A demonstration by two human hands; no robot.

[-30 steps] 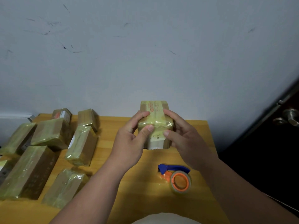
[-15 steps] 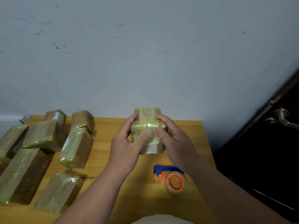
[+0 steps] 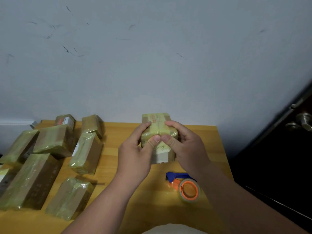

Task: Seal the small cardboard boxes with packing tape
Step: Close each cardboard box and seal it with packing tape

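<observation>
Box [image 3: 157, 130], taped, sits gripped between both hands: left hand [image 3: 135, 154] at nine o'clock, right hand [image 3: 187, 149] at three, thumbs pressing its near face.

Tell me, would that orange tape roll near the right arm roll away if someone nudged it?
Probably not far. The tape dispenser lies flat on its side on the wooden table, so it would likely slide rather than roll. Its blue handle sticking out should also stop it turning. It looks small and mostly hollow, so probably light and easily pushed.
</observation>
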